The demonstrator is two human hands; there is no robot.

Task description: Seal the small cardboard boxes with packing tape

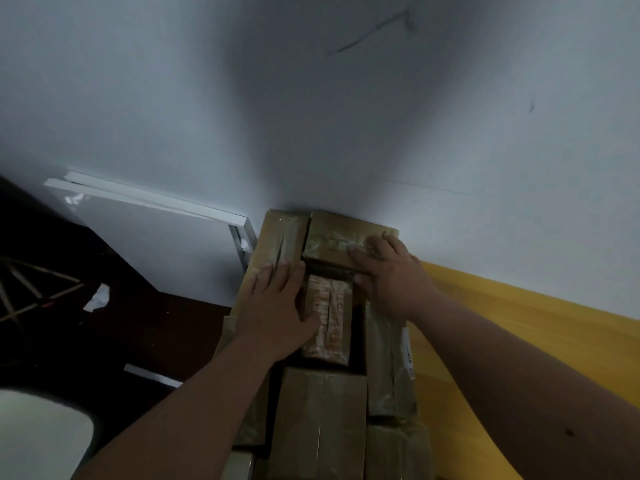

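Observation:
Several small cardboard boxes wrapped in shiny tape stand packed together against the white wall. My left hand (pixel 277 303) lies flat with straight fingers on the tall box at the far left (pixel 280 237). My right hand (pixel 391 275) presses on the taped box at the far right (pixel 332 240), fingers spread over its top and thumb down its near side. Between the hands sits a box with orange print (pixel 329 317). A plain box (pixel 322 420) stands nearer me. No tape roll is in view.
A white board (pixel 149 230) leans on the wall at left above a dark floor (pixel 121 323). A yellow surface (pixel 519 341) runs along the right of the boxes. A pale rounded object (pixel 38 434) sits at bottom left.

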